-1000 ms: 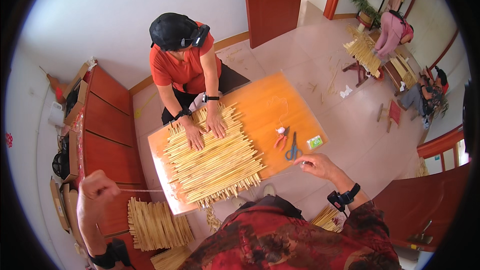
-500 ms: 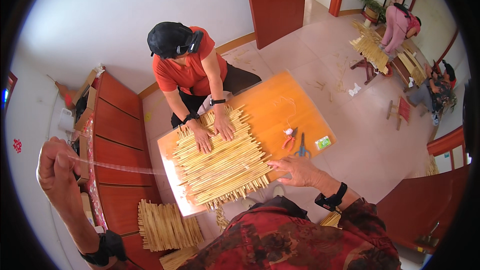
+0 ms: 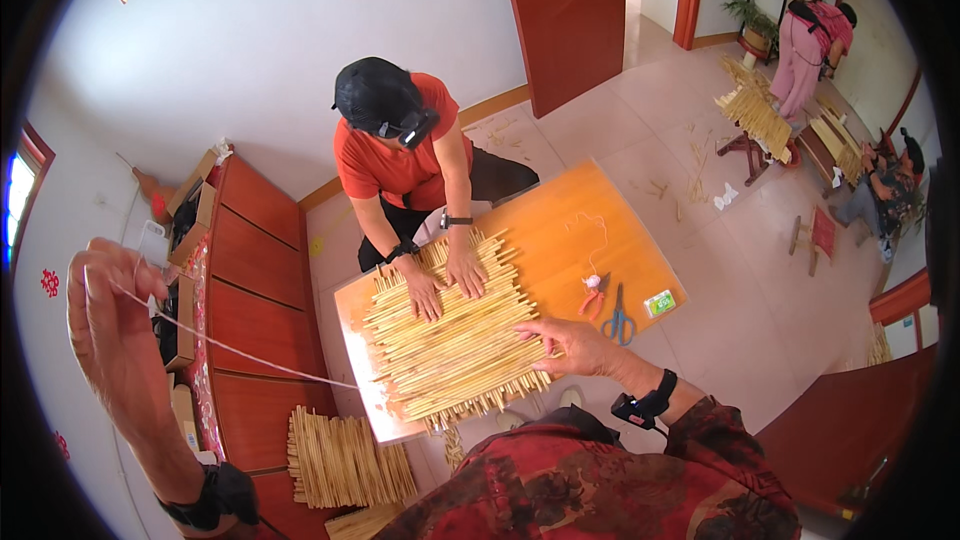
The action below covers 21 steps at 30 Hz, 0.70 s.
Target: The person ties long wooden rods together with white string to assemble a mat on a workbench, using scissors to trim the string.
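Raised at the far left, my left hand [image 3: 115, 340] is closed on a thin pale string [image 3: 250, 352]. The string runs taut down to the left side of a mat of pale stalks [image 3: 455, 340], laid side by side on the wooden table [image 3: 560, 230]. My right hand [image 3: 575, 348] rests at the mat's right edge, fingers stretched over the stalk ends, with nothing seen in it. Across the table, a person in a red shirt presses both hands [image 3: 445, 290] flat on the mat.
Right of the mat lie red-handled pliers [image 3: 593, 302], dark scissors [image 3: 619, 320], a small green-and-white packet [image 3: 660, 303] and loose thread [image 3: 603, 235]. Another bundle of stalks [image 3: 345, 455] stands by the red cabinet [image 3: 265, 310]. Two people work at the far right.
The string now hangs in a sharper, straighter line from my left hand, which has turned slightly. My right hand has shifted a little left onto the mat's edge. The whole view has shifted.
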Tool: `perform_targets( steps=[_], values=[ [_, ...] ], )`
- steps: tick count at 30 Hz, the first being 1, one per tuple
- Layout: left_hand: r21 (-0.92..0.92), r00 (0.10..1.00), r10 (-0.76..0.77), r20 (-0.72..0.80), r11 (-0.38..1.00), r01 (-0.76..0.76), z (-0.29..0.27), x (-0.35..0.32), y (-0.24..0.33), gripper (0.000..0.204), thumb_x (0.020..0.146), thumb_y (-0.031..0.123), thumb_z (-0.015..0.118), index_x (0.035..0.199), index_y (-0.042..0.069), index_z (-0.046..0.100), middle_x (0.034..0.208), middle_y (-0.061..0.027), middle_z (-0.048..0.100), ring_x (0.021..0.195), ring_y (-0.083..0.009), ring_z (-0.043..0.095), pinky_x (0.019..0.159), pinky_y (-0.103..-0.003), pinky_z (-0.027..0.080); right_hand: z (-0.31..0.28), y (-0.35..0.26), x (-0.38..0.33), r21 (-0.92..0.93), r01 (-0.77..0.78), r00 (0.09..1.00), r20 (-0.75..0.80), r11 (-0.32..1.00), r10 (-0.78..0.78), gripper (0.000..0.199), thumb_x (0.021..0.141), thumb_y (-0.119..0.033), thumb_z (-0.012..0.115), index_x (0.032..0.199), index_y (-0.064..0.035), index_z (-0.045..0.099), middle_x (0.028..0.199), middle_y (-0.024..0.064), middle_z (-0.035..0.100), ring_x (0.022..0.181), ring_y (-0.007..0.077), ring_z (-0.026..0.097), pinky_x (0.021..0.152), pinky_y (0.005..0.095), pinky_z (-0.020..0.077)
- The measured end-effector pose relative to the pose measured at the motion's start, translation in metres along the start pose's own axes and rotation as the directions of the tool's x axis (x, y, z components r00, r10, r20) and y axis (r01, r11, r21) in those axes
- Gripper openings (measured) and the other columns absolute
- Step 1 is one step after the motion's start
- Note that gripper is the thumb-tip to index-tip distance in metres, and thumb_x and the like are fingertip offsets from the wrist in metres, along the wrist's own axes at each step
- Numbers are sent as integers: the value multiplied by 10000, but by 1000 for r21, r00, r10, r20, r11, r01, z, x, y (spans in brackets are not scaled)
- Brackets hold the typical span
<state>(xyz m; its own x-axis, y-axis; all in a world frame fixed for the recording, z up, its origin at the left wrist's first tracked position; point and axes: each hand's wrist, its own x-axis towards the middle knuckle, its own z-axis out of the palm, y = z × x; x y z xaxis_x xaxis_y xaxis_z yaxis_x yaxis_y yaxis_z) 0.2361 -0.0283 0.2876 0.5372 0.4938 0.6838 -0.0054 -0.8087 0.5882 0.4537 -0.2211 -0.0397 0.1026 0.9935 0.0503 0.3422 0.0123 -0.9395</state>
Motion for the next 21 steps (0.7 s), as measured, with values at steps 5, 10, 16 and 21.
perform_targets(
  steps=[5,10,16,21],
  values=[
    [-123,996,54,68,991,-45,9,14,15,242,928,223,356,734,87,404,735,-32,374,653,-107,413,601,-248,379,7,-19,17,3,42,995,92,999,-42,622,728,-251,628,1277,-156,354,1046,54,556,641,140,524,633,234,454],
    [-205,995,76,62,977,-61,21,24,27,240,925,221,364,734,82,405,739,-29,379,657,-106,419,598,-242,382,8,-26,26,-64,61,995,-69,996,-66,651,719,-308,663,1271,-129,368,1015,49,563,541,101,451,545,218,419],
    [-344,992,89,85,938,-54,37,27,31,268,916,256,396,712,81,412,713,-19,399,631,-96,439,576,-237,396,-4,-33,33,193,190,967,-204,963,-150,570,760,-170,647,1250,-65,375,1011,28,520,581,31,414,553,167,381],
    [-401,997,73,39,915,-51,51,27,35,295,911,291,408,700,85,423,687,-16,410,561,-91,421,567,-231,398,-5,-37,39,589,173,982,-170,790,-88,476,798,-72,570,1234,-39,380,1008,13,494,589,9,391,582,162,378]
  ],
)
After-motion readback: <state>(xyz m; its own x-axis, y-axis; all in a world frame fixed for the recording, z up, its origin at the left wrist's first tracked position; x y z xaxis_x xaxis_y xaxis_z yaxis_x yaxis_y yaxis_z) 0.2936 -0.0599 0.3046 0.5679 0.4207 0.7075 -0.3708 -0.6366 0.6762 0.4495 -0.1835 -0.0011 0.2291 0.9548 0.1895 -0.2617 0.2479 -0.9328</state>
